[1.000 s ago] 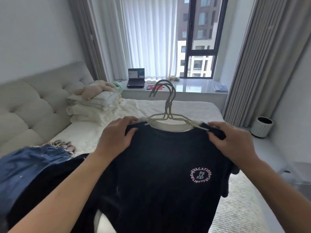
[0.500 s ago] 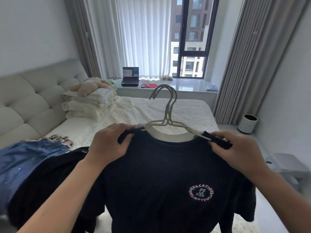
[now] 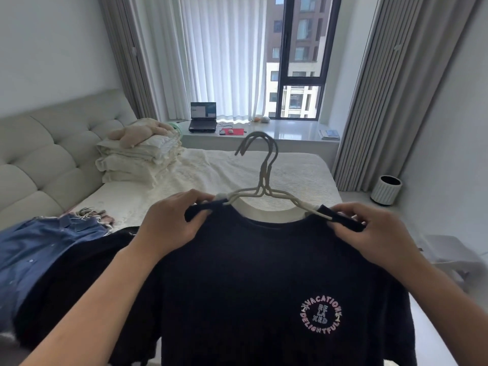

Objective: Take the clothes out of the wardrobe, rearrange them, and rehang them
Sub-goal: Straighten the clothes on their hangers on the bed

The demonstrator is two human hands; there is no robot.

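Held up near the camera over the bed [image 3: 264,167], the dark T-shirt [image 3: 264,273] hangs on pale hangers [image 3: 266,180], left hand [image 3: 169,225] and right hand [image 3: 375,231] fingers pinching its shoulders

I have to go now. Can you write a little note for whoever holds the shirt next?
Left hand: grips the left shoulder of the dark T-shirt.
Right hand: pinches the right shoulder.
The shirt hangs on the bunched grey hangers, held up over the bed.
A denim garment and another dark piece lie at the left.
Done: clothes are out.
Left: straighten the shirt, rehang everything. No wardrobe in view.
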